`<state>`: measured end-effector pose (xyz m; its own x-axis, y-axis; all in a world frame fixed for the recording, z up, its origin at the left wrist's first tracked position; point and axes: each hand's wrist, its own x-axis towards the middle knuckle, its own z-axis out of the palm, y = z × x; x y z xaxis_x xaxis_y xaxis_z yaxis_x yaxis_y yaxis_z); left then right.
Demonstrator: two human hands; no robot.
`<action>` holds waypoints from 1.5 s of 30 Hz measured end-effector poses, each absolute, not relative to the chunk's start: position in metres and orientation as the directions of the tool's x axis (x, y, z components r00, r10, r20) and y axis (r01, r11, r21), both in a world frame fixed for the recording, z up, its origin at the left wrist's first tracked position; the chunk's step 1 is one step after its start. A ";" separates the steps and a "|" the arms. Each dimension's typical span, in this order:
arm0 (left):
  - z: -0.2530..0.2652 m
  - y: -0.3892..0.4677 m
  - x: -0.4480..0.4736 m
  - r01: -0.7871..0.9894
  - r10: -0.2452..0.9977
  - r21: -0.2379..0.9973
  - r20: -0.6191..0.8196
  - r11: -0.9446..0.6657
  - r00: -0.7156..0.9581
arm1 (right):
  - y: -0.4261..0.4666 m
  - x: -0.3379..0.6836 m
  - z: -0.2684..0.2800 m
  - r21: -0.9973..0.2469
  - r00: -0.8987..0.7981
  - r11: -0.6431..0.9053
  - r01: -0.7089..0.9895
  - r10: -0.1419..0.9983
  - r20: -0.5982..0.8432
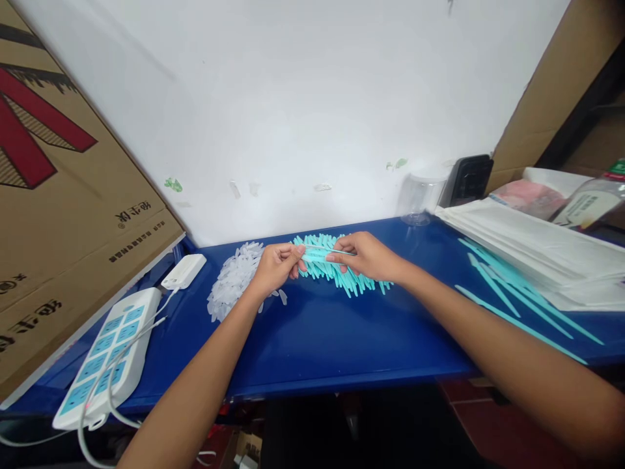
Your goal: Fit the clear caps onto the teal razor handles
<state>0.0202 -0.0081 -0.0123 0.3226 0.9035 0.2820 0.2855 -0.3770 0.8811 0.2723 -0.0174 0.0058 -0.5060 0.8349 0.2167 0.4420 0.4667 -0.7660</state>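
My left hand (278, 266) is closed in a pinch on the left end of a slim turquoise stick (319, 248). My right hand (364, 256) pinches the same stick near its other end, so it lies level between the two hands. Whether a small cap is hidden in my left fingers I cannot make out. Just behind and under the hands spreads a heap of turquoise sticks (354, 281). Left of it, by my left wrist, lies a pile of small translucent plastic caps (233, 280).
On the blue table (312, 345) a white power strip (110, 355) with cables and a white adapter (184, 271) lie left. A clear plastic jar (420, 198), stacked white bags (527, 247) and longer turquoise strips (517, 286) are right. A cardboard box (88, 195) borders the left.
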 end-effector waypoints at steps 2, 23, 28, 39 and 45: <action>-0.013 -0.007 0.020 0.287 0.905 0.882 0.280 -0.375 0.321 | -0.017 0.272 0.005 -0.764 -0.503 0.463 0.449 0.838 0.213; -0.007 0.011 -0.019 0.259 0.929 0.896 0.369 -0.360 0.014 | 0.000 0.308 0.017 -0.747 -0.310 0.402 0.530 0.911 0.270; -0.011 0.006 -0.013 0.605 0.876 0.676 0.476 -0.421 0.078 | 0.008 0.309 0.008 -0.659 -0.186 0.335 0.673 0.939 0.288; -0.018 0.004 -0.010 0.788 0.807 0.381 0.543 -0.483 0.232 | 0.005 0.290 -0.012 -0.391 -0.072 0.233 0.891 0.921 0.384; -0.019 0.004 -0.009 0.779 0.799 0.368 0.539 -0.507 0.266 | -0.004 0.282 -0.015 -0.340 -0.114 0.256 0.905 0.916 0.385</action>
